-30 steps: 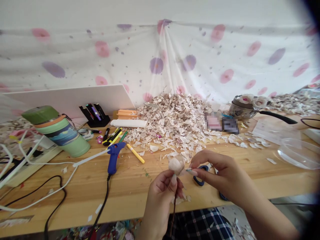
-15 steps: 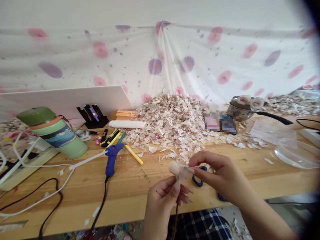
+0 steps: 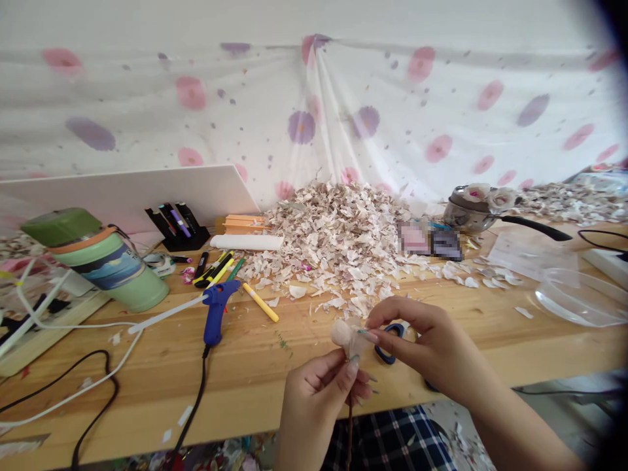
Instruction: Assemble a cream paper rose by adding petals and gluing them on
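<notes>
My left hand (image 3: pixel 314 396) is closed around the top of a thin brown stem (image 3: pixel 350 428), just below a pale, round flower bud (image 3: pixel 339 331). The stem hangs down past the table's front edge. Between thumb and fingers, my right hand (image 3: pixel 424 333) pinches a thin whitish petal (image 3: pixel 354 347) at its upper edge. That petal stands against the right side of the bud, its lower end at my left thumb. Behind my right fingers lie scissors with a dark blue handle (image 3: pixel 384 355), partly covered by the hand.
A large heap of dry pale petals (image 3: pixel 338 242) lies at the back. Left stand a blue glue gun (image 3: pixel 214 317) with its cord, markers, and a green bottle (image 3: pixel 112 265). Right are a small saucepan (image 3: pixel 468 212) with flowers on it and a clear plastic dish (image 3: pixel 579 301).
The petal now stands more upright and closer along the bud's right side. Both hands keep their holds with only small shifts. The whole view has moved slightly.
</notes>
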A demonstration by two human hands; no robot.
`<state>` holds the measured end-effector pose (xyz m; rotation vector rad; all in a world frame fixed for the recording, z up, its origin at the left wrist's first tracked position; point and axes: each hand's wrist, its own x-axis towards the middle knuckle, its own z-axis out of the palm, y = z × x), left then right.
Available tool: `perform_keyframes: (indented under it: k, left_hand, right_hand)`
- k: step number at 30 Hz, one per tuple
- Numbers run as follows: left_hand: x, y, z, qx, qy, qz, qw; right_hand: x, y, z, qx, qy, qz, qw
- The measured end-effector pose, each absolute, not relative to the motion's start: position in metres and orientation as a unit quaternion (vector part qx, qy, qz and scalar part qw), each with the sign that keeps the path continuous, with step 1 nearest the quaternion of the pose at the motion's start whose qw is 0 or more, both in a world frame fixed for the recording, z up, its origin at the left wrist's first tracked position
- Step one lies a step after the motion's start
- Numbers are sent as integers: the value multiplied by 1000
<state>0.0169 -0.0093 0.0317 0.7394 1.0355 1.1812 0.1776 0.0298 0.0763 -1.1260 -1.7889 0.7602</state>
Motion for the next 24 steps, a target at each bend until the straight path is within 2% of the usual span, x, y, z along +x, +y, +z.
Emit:
perform_keyframes:
  k: [9, 13, 15, 17, 21, 24]
  left_hand:
    - [18, -12, 32, 336, 456, 530, 632]
    - [18, -16, 31, 359, 476, 554, 581]
    - [16, -18, 27, 379, 499, 578, 522]
    - [13, -20, 22, 425, 523, 606, 422]
    - [10, -24, 14, 533, 513, 643, 201]
    - [12, -27, 13, 588, 467, 647, 136]
  right_hand:
    - [180, 27, 75, -391, -751, 284, 451]
    - [186, 19, 63, -318, -757, 214, 529]
    - [188, 10, 52, -324, -721, 176, 587]
    - [185, 0, 41, -350, -696, 159, 606]
    - [169, -16, 27, -375, -732, 150, 549]
    - [157, -23, 23, -384, -732, 146, 543]
